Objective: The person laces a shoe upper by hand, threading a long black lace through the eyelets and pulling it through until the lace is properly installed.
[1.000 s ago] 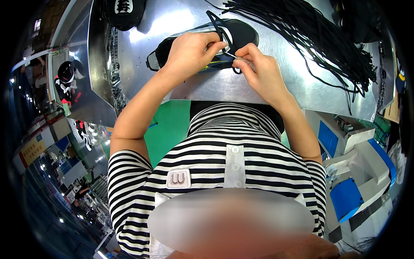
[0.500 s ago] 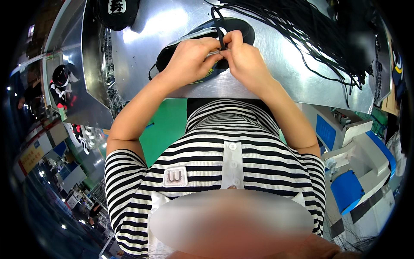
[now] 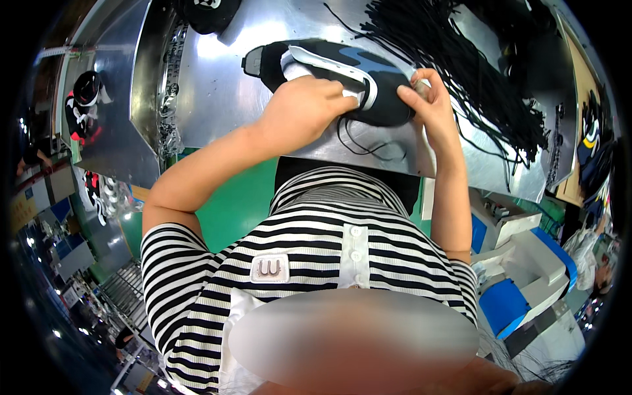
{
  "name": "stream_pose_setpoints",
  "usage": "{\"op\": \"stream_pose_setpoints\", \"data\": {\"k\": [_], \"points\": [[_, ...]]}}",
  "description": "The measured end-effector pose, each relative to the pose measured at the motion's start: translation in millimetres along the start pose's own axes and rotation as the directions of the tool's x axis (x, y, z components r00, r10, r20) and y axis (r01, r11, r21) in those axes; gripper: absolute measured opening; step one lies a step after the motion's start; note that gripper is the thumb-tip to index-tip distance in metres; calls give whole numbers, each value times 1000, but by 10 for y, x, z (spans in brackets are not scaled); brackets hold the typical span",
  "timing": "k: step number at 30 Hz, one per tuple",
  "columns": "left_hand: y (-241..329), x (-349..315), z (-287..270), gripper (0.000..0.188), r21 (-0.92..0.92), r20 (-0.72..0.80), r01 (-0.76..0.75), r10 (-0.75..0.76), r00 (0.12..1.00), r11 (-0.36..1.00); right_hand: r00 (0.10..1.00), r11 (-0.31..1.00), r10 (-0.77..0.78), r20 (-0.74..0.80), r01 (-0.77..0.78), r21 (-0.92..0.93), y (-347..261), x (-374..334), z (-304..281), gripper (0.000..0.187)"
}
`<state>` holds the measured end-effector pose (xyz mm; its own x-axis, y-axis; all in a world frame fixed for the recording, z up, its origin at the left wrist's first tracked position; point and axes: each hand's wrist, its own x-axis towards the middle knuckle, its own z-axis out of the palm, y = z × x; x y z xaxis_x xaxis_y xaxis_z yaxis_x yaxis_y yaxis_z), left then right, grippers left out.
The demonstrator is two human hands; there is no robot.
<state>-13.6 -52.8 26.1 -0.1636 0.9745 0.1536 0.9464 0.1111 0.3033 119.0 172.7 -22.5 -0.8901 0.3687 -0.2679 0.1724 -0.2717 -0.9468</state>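
A black shoe upper (image 3: 390, 113) with grey-blue patches and a white lining lies on its side on the metal table, its toe to the right. My left hand (image 3: 304, 108) is closed on it at the white-edged lacing opening, thumb and fingertips pinched there. From beside that thumb a thin black lace (image 3: 359, 146) loops out over the table toward me. At the toe, my right hand (image 3: 434, 105) has its thumb and forefinger apart, the thumb against or very close to the toe. Its other fingers are partly hidden.
A thick bundle of black laces (image 3: 454, 72) spreads over the table's right side. Another black item (image 3: 209, 14) sits at the far left. The metal table (image 3: 217, 99) has its near edge at my waist. A grey-and-blue machine (image 3: 526, 276) stands to my right.
My right hand has left my left hand and moved right to the toe. The shoe upper has turned and shows its opening; a lace held upright before now lies looped on the near side.
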Motion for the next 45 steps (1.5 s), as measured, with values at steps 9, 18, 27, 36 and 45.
{"op": "stream_pose_setpoints", "data": {"k": [9,18,27,36,45], "points": [[-330,143,18,30,-495,801,824,-222,556,277,941,905,-298,-160,226,-362,222,-84,396,56],[-479,-11,398,11,-648,74,358,-413,908,672,974,992,10,-227,-38,-119,149,-52,329,45],[-387,131,263,13,-667,225,379,-311,923,642,980,993,85,-179,-99,-67,212,-56,277,41],[-323,105,185,10,-704,211,367,-314,925,608,986,996,79,-148,-85,-35,281,-49,272,40],[-706,-403,-377,8,-90,-351,403,-408,843,911,989,999,-9,-151,15,42,272,-85,-39,34]]}}
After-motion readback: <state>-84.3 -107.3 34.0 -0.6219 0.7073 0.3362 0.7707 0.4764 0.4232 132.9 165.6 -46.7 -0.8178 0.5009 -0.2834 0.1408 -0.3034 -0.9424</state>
